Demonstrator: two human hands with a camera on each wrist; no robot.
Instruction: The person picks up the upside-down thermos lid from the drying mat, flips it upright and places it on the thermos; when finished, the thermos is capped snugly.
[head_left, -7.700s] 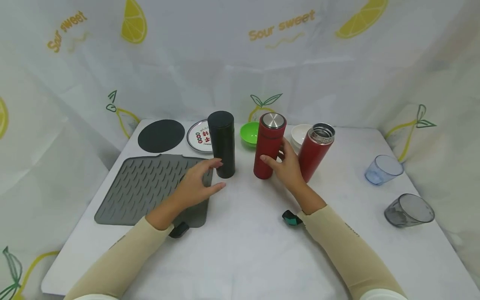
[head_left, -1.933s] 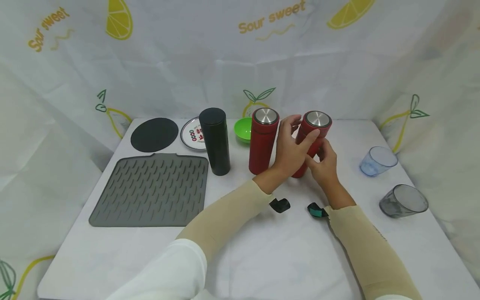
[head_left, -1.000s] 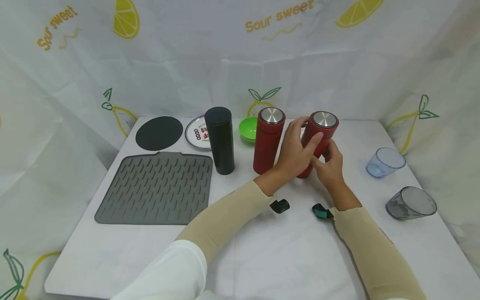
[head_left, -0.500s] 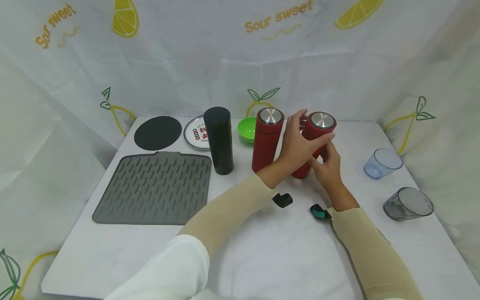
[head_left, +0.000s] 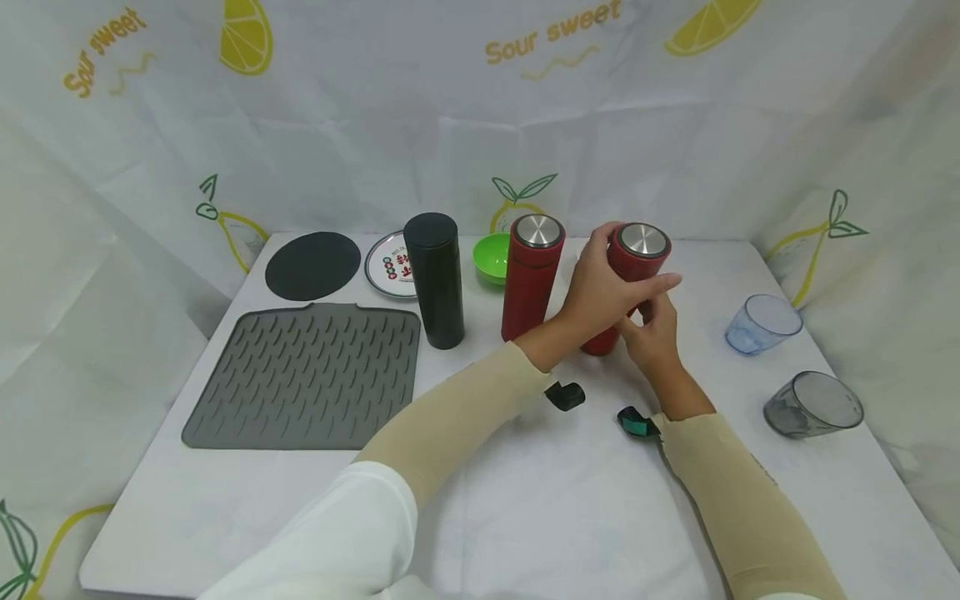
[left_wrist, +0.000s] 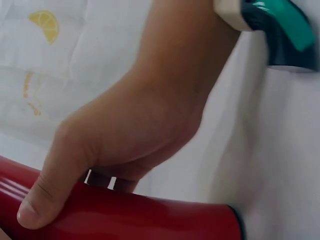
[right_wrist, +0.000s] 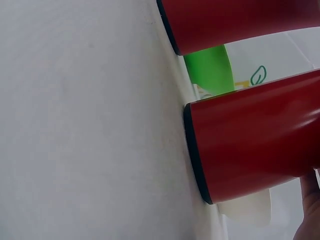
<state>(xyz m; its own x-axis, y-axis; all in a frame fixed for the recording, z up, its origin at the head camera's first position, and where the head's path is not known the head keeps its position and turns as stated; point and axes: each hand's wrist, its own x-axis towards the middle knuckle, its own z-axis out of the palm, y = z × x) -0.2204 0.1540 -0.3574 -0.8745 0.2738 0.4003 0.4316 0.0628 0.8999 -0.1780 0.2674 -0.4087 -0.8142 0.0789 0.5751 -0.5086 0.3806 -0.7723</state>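
Observation:
At the right of the row, a red thermos stands on the table, its lid with a steel-coloured top in place. My left hand grips it around the lid, thumb stretched across the front. Lower down, my right hand holds the body; the left wrist view shows that right hand with its thumb pressed on the red side. In the right wrist view the thermos's dark base meets the tabletop. Just left stands a second capped red thermos, then a black one.
A grey ridged mat lies at left, with a black disc and a printed round plate behind. A green bowl sits at the back, a white bowl behind the held thermos. Blue and grey glasses stand right.
Earlier the right-hand thermos was uncapped, with my right hand at the middle thermos and my left near the black one. Over the last second my left thumb has swung rightward across the lid.

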